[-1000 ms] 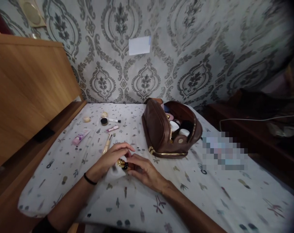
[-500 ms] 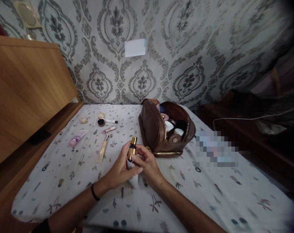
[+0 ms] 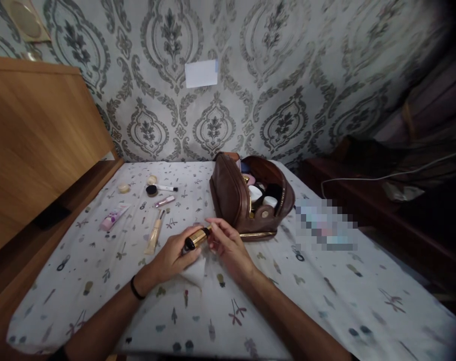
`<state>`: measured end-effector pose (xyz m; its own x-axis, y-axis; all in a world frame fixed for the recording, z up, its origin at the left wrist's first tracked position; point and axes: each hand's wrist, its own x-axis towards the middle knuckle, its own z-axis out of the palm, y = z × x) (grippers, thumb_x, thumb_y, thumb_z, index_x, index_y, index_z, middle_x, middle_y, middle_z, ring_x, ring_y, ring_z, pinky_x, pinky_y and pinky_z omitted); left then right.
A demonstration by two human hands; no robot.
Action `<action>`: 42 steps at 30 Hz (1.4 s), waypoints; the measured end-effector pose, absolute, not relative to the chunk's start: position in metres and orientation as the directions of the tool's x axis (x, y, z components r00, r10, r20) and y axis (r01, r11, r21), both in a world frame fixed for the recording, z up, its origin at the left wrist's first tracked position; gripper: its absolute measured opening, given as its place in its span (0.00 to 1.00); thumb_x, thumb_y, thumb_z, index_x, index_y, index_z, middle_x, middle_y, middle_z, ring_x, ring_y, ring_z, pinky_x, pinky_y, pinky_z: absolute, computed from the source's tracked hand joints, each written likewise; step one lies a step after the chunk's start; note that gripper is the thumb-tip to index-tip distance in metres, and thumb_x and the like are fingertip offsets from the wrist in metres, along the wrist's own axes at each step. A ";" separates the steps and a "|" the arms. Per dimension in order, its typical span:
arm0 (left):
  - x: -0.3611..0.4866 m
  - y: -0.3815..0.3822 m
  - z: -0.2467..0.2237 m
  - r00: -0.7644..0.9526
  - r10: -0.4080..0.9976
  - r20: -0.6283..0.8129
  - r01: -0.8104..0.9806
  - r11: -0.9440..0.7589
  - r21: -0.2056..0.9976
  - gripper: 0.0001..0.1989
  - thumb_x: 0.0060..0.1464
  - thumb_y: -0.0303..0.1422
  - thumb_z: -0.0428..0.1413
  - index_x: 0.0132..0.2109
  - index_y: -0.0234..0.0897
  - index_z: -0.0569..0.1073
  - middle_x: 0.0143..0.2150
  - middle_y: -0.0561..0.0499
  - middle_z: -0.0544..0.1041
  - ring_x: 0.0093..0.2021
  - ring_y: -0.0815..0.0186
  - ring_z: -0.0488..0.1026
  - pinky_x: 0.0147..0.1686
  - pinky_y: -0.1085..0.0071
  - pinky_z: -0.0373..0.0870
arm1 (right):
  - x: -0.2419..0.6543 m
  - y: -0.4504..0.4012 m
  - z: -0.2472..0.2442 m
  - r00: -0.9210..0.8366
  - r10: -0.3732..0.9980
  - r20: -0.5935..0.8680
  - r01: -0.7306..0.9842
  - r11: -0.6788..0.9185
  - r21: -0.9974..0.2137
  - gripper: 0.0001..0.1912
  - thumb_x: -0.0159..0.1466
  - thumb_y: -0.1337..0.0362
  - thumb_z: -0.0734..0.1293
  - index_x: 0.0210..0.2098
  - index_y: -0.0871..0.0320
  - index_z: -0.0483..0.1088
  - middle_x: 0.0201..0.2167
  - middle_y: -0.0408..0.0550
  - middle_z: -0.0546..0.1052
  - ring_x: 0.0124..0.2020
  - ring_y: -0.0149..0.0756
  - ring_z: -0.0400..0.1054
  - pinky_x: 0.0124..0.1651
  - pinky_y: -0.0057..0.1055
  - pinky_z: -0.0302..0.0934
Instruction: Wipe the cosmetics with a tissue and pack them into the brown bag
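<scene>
A small dark bottle with a gold band (image 3: pixel 198 238) lies tilted in my left hand (image 3: pixel 173 258), whose fingers are wrapped around it. Its gold-capped end points right, where the fingertips of my right hand (image 3: pixel 231 250) pinch the cap. A white tissue or cloth (image 3: pixel 195 273) hangs below my left hand, apparently held along with the bottle. Just beyond my right hand stands a brown makeup bag (image 3: pixel 230 198), unzipped, with white-lidded jars (image 3: pixel 255 193) and other items inside. A beige tube (image 3: pixel 155 233) lies to the left of my left hand.
On the patterned sheet (image 3: pixel 111 301) at left lie a pink-and-white tube (image 3: pixel 113 218), a black-lidded jar (image 3: pixel 152 190), a white tube with black cap (image 3: pixel 168 188), a lip gloss (image 3: pixel 165 201) and a cream jar (image 3: pixel 123 188). A wooden cabinet (image 3: pixel 43 150) stands left; a blurred-out item lies right.
The bottle has gone from upright to tilted, its capped end now toward the right. My right fingers have shifted onto the cap. The white tissue hangs lower, and the view has turned slightly right.
</scene>
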<state>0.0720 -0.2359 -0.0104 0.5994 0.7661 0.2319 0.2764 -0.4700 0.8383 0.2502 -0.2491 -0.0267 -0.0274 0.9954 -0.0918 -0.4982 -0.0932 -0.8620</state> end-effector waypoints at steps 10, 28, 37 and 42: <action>0.050 -0.205 -0.005 0.102 0.995 0.022 0.211 -0.043 0.976 0.22 0.56 0.47 0.57 0.52 0.40 0.69 0.33 0.55 0.72 0.28 0.69 0.69 0.26 0.76 0.65 | 0.250 -0.247 -0.032 0.110 0.994 0.014 -0.401 0.057 -0.915 0.22 0.52 0.47 0.76 0.32 0.56 0.68 0.23 0.39 0.72 0.23 0.27 0.64 0.26 0.25 0.56; 0.067 -0.222 -0.015 0.594 0.802 0.065 0.598 -0.494 0.631 0.10 0.51 0.29 0.56 0.43 0.40 0.70 0.32 0.53 0.74 0.34 0.61 0.72 0.33 0.68 0.67 | 0.244 -0.261 -0.033 -0.203 0.959 0.199 0.051 0.213 -0.976 0.14 0.63 0.52 0.67 0.31 0.55 0.66 0.24 0.40 0.67 0.26 0.30 0.61 0.30 0.28 0.56; 0.046 -0.214 -0.007 0.700 0.657 -0.282 0.242 0.153 0.958 0.35 0.50 0.39 0.63 0.63 0.42 0.60 0.33 0.56 0.73 0.30 0.68 0.71 0.31 0.73 0.68 | 0.252 -0.262 -0.024 -0.323 0.908 0.268 0.048 0.299 -0.953 0.11 0.65 0.54 0.66 0.38 0.56 0.70 0.30 0.43 0.73 0.31 0.33 0.65 0.34 0.29 0.57; 0.043 -0.205 -0.006 0.526 0.837 -0.149 -0.063 0.214 0.975 0.24 0.50 0.34 0.58 0.55 0.45 0.66 0.47 0.50 0.76 0.45 0.64 0.75 0.44 0.68 0.71 | 0.253 -0.259 -0.021 -0.181 0.958 0.224 -0.050 0.218 -0.975 0.15 0.62 0.50 0.69 0.36 0.56 0.71 0.27 0.42 0.71 0.28 0.31 0.63 0.31 0.28 0.57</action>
<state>0.0429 -0.2053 -0.0060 0.5258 0.8374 -0.1493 -0.0634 0.2136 0.9749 0.2530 -0.2588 -0.0213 -0.1814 0.9575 0.2241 -0.0504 0.2185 -0.9745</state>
